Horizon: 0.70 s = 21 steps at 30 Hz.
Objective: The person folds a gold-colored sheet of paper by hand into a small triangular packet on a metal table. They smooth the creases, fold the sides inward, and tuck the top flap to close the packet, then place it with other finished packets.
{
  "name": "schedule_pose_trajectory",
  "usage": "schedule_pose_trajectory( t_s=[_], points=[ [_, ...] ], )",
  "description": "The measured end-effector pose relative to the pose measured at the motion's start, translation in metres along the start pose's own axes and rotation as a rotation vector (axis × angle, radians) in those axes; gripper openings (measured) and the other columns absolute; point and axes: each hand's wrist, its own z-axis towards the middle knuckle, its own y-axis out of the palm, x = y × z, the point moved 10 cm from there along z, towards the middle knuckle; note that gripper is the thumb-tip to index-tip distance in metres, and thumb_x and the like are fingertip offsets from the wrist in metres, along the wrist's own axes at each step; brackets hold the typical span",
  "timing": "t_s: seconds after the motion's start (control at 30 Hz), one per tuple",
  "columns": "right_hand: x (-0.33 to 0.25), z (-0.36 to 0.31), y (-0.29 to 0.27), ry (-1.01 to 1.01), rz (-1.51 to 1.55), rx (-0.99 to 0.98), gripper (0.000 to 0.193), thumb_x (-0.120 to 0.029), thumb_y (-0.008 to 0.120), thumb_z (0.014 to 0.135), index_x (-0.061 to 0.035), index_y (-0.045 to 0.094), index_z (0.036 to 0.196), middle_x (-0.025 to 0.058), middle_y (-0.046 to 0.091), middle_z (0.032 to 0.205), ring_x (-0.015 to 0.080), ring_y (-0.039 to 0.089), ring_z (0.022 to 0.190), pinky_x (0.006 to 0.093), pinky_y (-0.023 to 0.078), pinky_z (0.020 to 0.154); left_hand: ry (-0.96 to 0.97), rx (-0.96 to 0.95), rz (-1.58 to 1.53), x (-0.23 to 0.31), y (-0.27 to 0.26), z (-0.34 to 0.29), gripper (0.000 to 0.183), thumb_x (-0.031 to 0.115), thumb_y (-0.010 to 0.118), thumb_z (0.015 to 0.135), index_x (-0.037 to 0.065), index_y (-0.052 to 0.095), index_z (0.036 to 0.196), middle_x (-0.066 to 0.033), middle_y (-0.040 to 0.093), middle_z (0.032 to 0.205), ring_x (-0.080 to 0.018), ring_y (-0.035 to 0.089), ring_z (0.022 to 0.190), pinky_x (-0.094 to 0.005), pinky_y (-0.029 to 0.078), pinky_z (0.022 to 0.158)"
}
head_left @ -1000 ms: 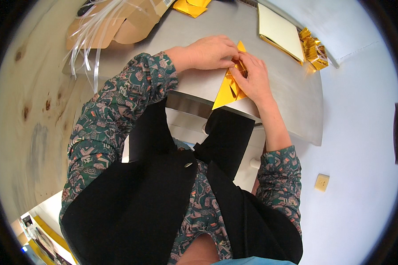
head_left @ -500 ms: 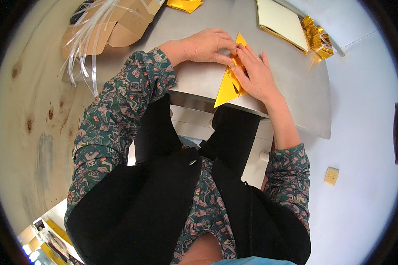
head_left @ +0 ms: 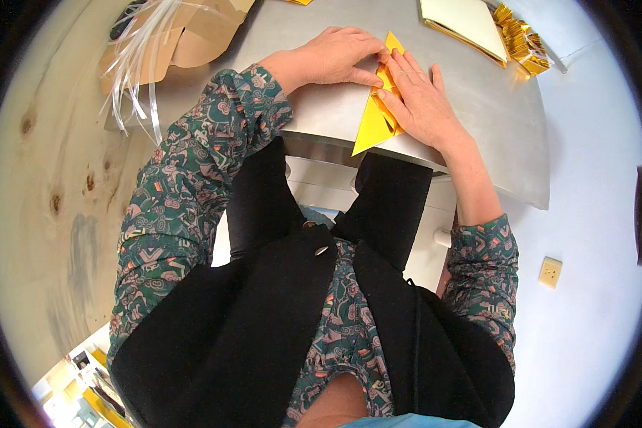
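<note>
A sheet of yellow-gold paper [head_left: 372, 127], folded into a long pointed triangle, lies on the grey metal table at its near edge. One sharp corner points toward me and the other points away. My right hand [head_left: 426, 107] lies flat across its right side, fingers stretched out and pressing on it. From the left, my left hand [head_left: 341, 58] reaches in with bent fingers; its thumb and fingertips close on the paper's left edge near the far end. Part of the folds is hidden beneath the right hand.
A stack of pale sheets [head_left: 464, 27] lies at the far right, beside a bundle of shiny gold folded paper [head_left: 523, 43]. At the far left, a brown cardboard box [head_left: 207, 36] stands with white plastic strips [head_left: 137, 64] hanging over it. The metal table [head_left: 492, 135] has a rounded right edge near the wall.
The whole view has shifted slightly, so the table and hands appear higher and farther right. Both hands stay on the folded paper in nearly the same pose.
</note>
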Motion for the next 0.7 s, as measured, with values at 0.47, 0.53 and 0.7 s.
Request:
schedule_pose_trajectory(
  t_s=[0.47,0.53,0.7],
  points=[
    [-0.024,-0.052,-0.022,-0.024,-0.031,0.005,0.059,-0.044,0.044,0.107,-0.0084,0.045,0.154,0.0122,0.041,0.162,0.0332,0.031,0.153,0.0616,0.014,0.125,0.023,-0.013,0.054,0.002,0.002,0.004,0.062,0.053,0.070,0.091,0.017,0.064,0.141,-0.0059,0.062,0.137,-0.0276,0.051,0.135,-0.0457,0.032,0.119],
    [-0.030,-0.062,-0.025,-0.032,-0.020,0.007,0.057,-0.042,0.045,0.107,-0.0092,0.047,0.153,0.0120,0.042,0.161,0.0338,0.032,0.152,0.0618,0.015,0.124,0.017,-0.021,0.058,0.002,0.002,0.004,0.062,0.053,0.070,0.092,0.017,0.064,0.141,-0.0058,0.062,0.138,-0.0277,0.051,0.135,-0.0454,0.032,0.119],
    [-0.041,-0.085,-0.031,-0.050,0.003,0.002,0.055,-0.041,0.050,0.105,-0.0123,0.049,0.152,0.0106,0.044,0.160,0.0337,0.033,0.152,0.0604,0.015,0.125,0.035,-0.025,0.065,0.003,0.001,0.005,0.061,0.052,0.070,0.091,0.016,0.064,0.141,-0.0063,0.062,0.138,-0.0283,0.051,0.135,-0.0454,0.034,0.117]
  ],
)
